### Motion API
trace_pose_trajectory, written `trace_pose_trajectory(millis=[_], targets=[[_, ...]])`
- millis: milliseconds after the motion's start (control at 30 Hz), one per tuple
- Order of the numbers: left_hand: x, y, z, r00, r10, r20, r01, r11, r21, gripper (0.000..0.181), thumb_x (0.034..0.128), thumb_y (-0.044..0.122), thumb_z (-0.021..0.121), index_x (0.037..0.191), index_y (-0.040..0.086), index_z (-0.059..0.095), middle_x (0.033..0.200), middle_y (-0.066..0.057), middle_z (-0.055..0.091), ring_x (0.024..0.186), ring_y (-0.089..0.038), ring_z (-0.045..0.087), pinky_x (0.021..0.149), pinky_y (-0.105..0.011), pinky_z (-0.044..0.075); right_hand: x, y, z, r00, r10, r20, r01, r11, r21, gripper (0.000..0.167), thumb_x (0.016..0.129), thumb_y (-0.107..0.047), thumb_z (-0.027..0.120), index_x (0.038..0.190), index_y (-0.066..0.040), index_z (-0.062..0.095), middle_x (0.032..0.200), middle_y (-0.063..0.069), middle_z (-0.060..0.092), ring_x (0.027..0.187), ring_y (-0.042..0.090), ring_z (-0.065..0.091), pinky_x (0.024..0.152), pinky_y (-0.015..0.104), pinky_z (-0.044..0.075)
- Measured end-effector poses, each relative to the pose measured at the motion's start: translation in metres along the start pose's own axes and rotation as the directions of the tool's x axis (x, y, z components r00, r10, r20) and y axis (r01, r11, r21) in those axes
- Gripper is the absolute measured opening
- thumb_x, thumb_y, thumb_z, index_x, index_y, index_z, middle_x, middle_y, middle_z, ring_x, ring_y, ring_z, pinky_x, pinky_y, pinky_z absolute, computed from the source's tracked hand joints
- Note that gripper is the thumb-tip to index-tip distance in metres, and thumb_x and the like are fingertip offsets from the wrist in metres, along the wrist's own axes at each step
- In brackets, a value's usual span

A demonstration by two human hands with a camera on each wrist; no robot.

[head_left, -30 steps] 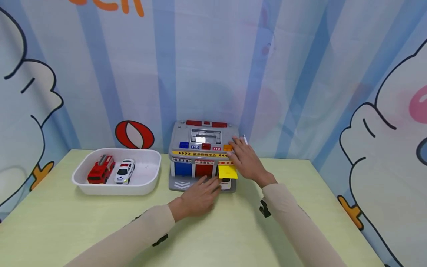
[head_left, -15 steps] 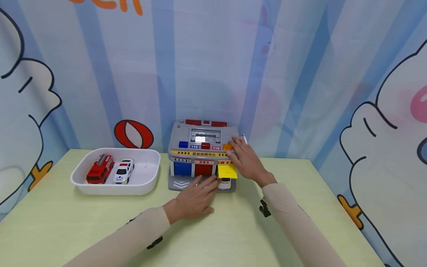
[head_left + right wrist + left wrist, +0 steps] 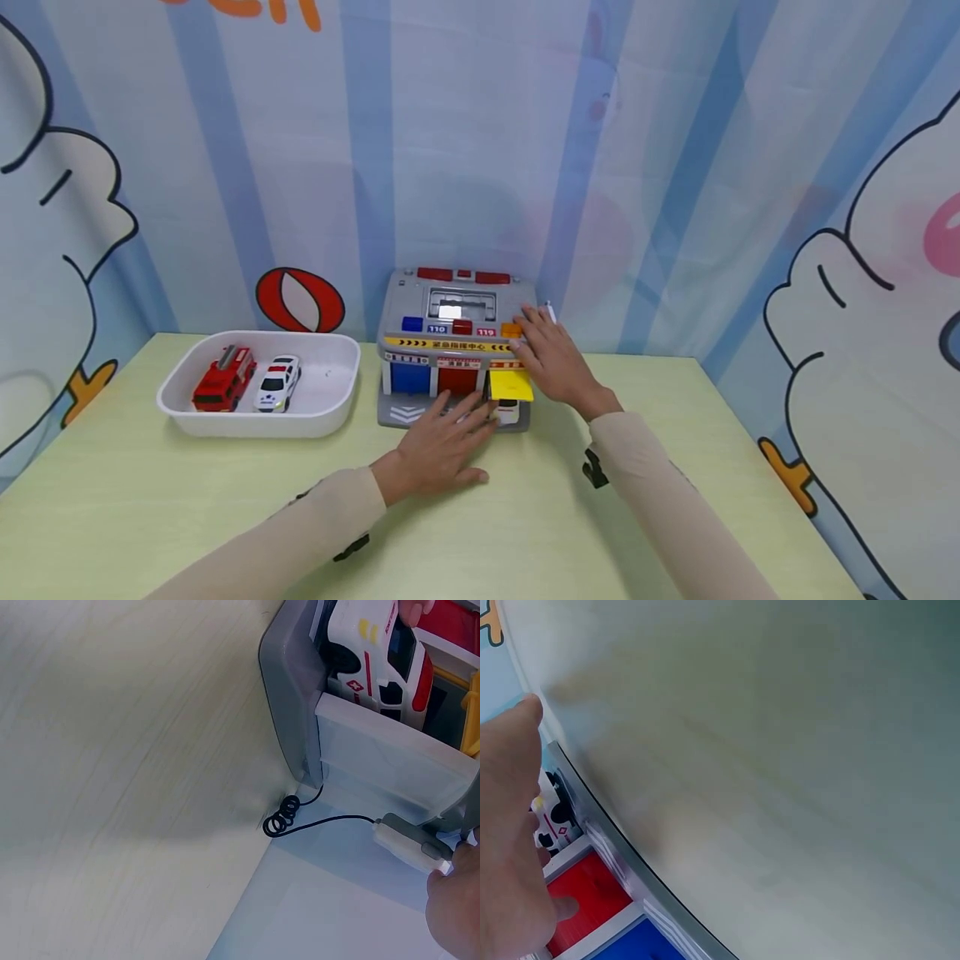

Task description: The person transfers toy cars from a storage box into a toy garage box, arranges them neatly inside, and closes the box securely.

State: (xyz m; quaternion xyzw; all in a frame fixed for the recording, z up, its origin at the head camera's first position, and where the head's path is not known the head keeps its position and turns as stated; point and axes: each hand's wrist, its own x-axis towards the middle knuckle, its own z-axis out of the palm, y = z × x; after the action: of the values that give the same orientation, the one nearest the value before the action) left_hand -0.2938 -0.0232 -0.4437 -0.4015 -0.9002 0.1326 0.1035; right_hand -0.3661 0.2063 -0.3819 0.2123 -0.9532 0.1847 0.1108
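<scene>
Closest to my head camera, a beige left sleeve (image 3: 292, 529) and right sleeve (image 3: 667, 500) reach in over a pale yellow-green table (image 3: 540, 517). My left hand (image 3: 442, 446) lies low ahead of them, fingers straight and a little apart, curled round nothing; the fingertips lie across the front of a grey toy station, and the foremost reach a white toy car (image 3: 508, 411). That car is in the station's right-hand bay, partly hidden beneath a raised yellow door (image 3: 512, 386); my right wrist camera gives a better look at its side, with a fingertip against it.

To the left on the table I have a white tray (image 3: 258, 426), and inside it a red fire truck (image 3: 225, 379) beside a white police car (image 3: 278, 384).

Farther in, my right hand (image 3: 557, 360) rests on the roof's right edge, fingers extended and slightly apart, fingertips at an orange button (image 3: 512, 331). The toy station (image 3: 405, 304) stands upright there, its blue door (image 3: 411, 379) and red door (image 3: 457, 381) both down. At its right side, just by that hand, I make out a white-and-grey handset (image 3: 412, 844) with a coiled black cord (image 3: 281, 815).

Behind everything hangs a blue-striped backdrop (image 3: 480, 125) with cartoon figures.
</scene>
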Motion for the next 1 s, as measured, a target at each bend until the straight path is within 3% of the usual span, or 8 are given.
trace_pose_trajectory(millis=[200, 400, 1000], targets=[[0.002, 0.0, 0.001, 0.999, -0.041, 0.0, 0.041, 0.997, 0.065, 0.078, 0.0953, 0.072, 0.033, 0.158, 0.026, 0.031, 0.168, -0.001, 0.023, 0.155, -0.027, 0.02, 0.122, -0.057, 0.026, 0.001, 0.0, -0.001, 1.0, 0.0, -0.008, 0.0, 1.0, -0.006, 0.06, 0.107, -0.043, 0.033, 0.158, -0.011, 0.029, 0.169, 0.007, 0.016, 0.157, 0.032, 0.009, 0.125, 0.058, 0.01], [0.007, -0.001, -0.001, 0.998, -0.065, 0.006, 0.064, 0.995, 0.076, 0.078, 0.0954, 0.072, 0.032, 0.158, 0.026, 0.03, 0.167, 0.0, 0.024, 0.155, -0.027, 0.02, 0.122, -0.056, 0.025, 0.002, 0.0, -0.001, 1.0, -0.001, -0.009, 0.001, 1.0, -0.01, 0.06, 0.107, -0.043, 0.034, 0.158, -0.012, 0.029, 0.169, 0.007, 0.016, 0.157, 0.032, 0.009, 0.125, 0.058, 0.01], [0.024, 0.004, -0.006, 0.99, -0.139, 0.017, 0.134, 0.978, 0.157, 0.08, 0.0934, 0.074, 0.037, 0.154, 0.022, 0.041, 0.162, -0.001, 0.036, 0.145, -0.026, 0.039, 0.12, -0.05, 0.034, 0.001, 0.002, 0.001, 1.0, 0.005, -0.009, -0.005, 1.0, -0.004, 0.06, 0.107, -0.044, 0.034, 0.157, -0.01, 0.031, 0.168, 0.01, 0.019, 0.157, 0.033, 0.011, 0.125, 0.058, 0.012]])
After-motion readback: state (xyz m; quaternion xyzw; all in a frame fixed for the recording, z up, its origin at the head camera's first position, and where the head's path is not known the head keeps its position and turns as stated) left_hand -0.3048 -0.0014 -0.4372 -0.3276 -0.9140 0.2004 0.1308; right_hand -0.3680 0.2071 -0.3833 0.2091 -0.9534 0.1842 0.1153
